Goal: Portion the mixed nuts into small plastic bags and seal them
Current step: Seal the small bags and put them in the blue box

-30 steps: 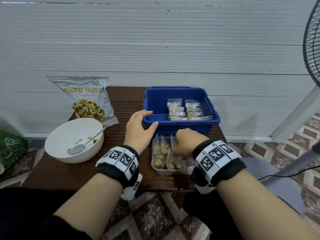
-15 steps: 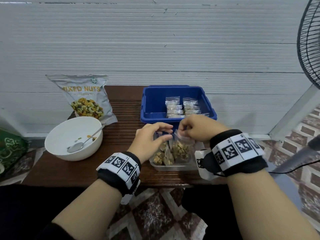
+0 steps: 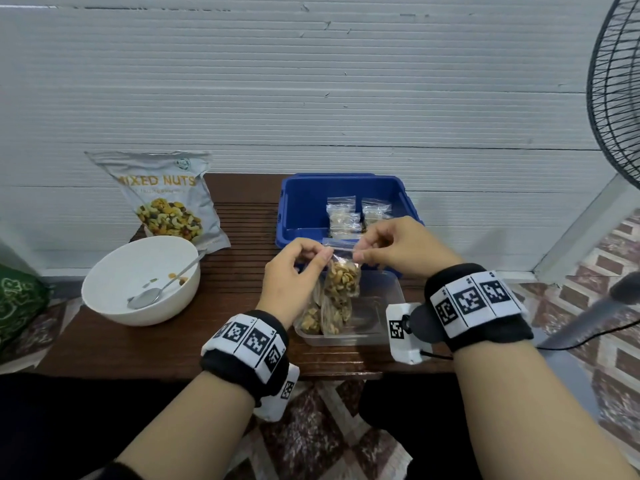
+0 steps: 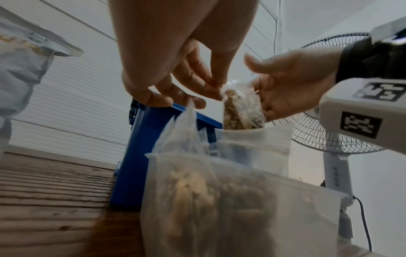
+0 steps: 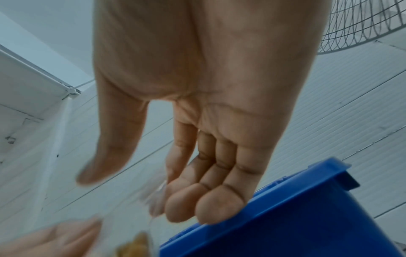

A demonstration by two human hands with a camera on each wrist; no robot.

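Head view, items as we count them. One small clear bag of nuts [image 3: 343, 278], lifted above the clear tub [image 3: 391, 327] and held by its top strip: our left hand [image 3: 294, 275] pinches the left end, our right hand [image 3: 398, 251] pinches the right end. We cannot tell whether the strip is pressed closed.

One clear tub on the table [image 3: 221, 344], holding more filled bags [image 3: 325, 317]; we make out two or three, leaning against its left side, but the plastic overlaps and we cannot give a firm count.

One blue bin [image 3: 304, 209] just behind the tub, with two short stacks of filled small bags [image 3: 358, 216] inside; the number in each stack is not countable.

One silver pouch [image 3: 169, 199] printed "MIXED NUTS" in yellow capitals, with a picture of nuts below; the smaller line of print and the round emblem are too small to read. It stands against the wall.

One white bowl [image 3: 114, 278] in front of the pouch, with one metal spoon [image 3: 156, 292] and a few nut pieces [image 3: 176, 278] in it.

One standing fan [image 3: 613, 98] at the right edge.

Two black wristbands with square black-and-white code patches, one on each wrist.

Left wrist view: the held bag [image 4: 241, 111] hangs between both hands' fingertips.
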